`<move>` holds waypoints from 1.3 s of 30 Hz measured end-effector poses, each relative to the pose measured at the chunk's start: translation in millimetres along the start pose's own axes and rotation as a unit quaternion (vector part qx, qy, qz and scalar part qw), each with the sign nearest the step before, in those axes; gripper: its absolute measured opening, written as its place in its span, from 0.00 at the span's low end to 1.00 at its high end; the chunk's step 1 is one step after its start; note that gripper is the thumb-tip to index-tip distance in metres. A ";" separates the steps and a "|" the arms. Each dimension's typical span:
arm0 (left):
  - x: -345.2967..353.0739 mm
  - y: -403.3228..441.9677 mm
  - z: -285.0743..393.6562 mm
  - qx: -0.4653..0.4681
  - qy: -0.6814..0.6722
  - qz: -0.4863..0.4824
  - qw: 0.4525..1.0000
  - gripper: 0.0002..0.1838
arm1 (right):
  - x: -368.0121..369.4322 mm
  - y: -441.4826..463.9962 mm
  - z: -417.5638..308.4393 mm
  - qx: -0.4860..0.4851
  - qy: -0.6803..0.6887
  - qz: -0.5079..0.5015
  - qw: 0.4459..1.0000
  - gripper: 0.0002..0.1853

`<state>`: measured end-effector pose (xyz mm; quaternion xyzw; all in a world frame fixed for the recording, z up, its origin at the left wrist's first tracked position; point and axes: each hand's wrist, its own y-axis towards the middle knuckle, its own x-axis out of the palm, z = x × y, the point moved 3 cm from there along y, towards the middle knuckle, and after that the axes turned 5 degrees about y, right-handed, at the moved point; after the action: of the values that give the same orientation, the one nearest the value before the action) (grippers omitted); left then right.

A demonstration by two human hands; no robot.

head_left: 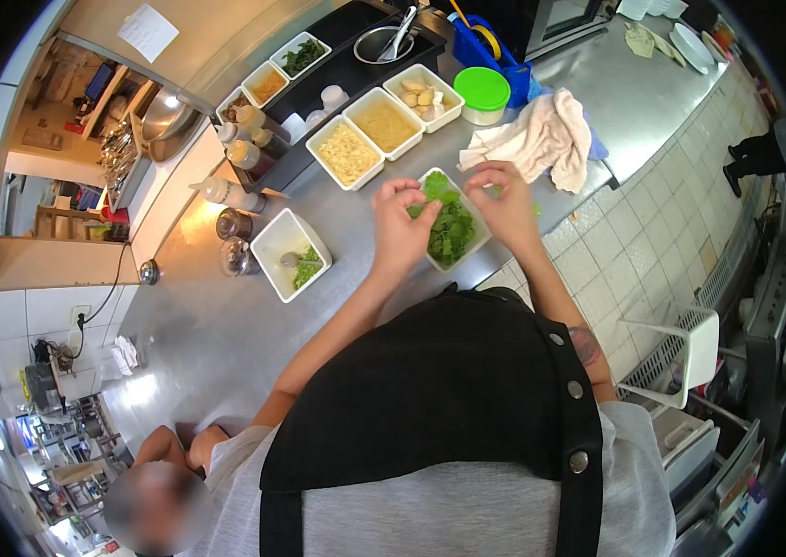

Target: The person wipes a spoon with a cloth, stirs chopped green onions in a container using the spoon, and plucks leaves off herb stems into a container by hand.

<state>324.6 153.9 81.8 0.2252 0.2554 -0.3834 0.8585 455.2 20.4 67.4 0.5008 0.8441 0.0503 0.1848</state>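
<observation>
A white rectangular container (pixel 484 232) holds fresh leafy green herb (pixel 450 230), which looks like cilantro. Over its left side, my left hand (pixel 399 223) is closed with the fingers bent toward the thumb, and herb leaves show at the thumb tip. My right hand (pixel 507 206) curls above the right rim with its fingertips pinched together; a bit of green shows between the fingers. The exact grip of each hand is partly hidden. Left of my left arm stands another white container (pixel 272 241) with chopped greens (pixel 306 267) and a spoon in it.
Tubs of chopped garlic (pixel 348 151), pale paste (pixel 382 125) and peeled cloves (pixel 421 96) line the back. A green-lidded tub (pixel 482 90) and a crumpled cloth (pixel 541 139) lie right of them. Squeeze bottles (pixel 226 193) stand left. Another person (pixel 156 501) is at lower left.
</observation>
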 end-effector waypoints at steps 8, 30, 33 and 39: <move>12.5 -9.8 -9.9 0.020 0.222 -0.188 0.956 0.02 | -33.5 -10.5 53.2 0.093 -0.287 -0.037 0.953 0.05; 5.9 13.3 -23.1 0.051 0.428 -0.082 0.899 0.07 | -35.1 -9.0 27.2 0.142 -0.356 -0.062 0.922 0.08; -19.6 16.5 3.6 0.044 0.345 -0.042 0.937 0.04 | -36.6 -12.3 24.0 0.095 -0.314 -0.028 0.944 0.11; -50.2 17.3 3.6 0.012 0.206 -0.047 0.977 0.05 | -29.1 -5.7 8.1 0.001 -0.192 -0.036 0.981 0.11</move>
<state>310.0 189.5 118.5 0.2973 0.4330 -0.3718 0.7654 465.9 -8.4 65.9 0.4709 0.8102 -0.0541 0.3447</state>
